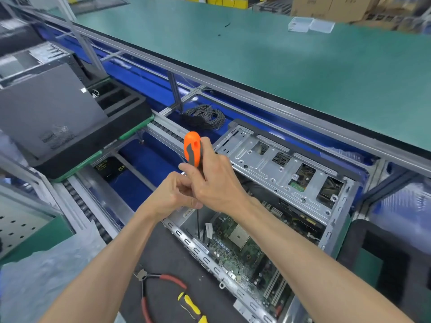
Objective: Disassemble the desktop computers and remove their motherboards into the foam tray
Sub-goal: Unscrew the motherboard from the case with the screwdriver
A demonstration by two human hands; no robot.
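An open desktop computer case (275, 164) lies on its side in front of me, its green motherboard (245, 248) still inside. My right hand (217, 180) grips an orange-handled screwdriver (192, 148) held upright, its thin shaft running down into the case's near-left corner. My left hand (173, 194) curls round the screwdriver just under the handle, touching my right hand. A black foam tray (130, 113) sits at the left on a green pallet, with a closed grey computer case (46, 113) lying partly on it.
Red-handled pliers (149, 290) and a yellow-handled tool (192, 306) lie on the dark mat (168, 252) near me. A coil of black cable (205, 116) rests behind the case. A green workbench (268, 54) spans the back. More black foam (394, 264) is at the right.
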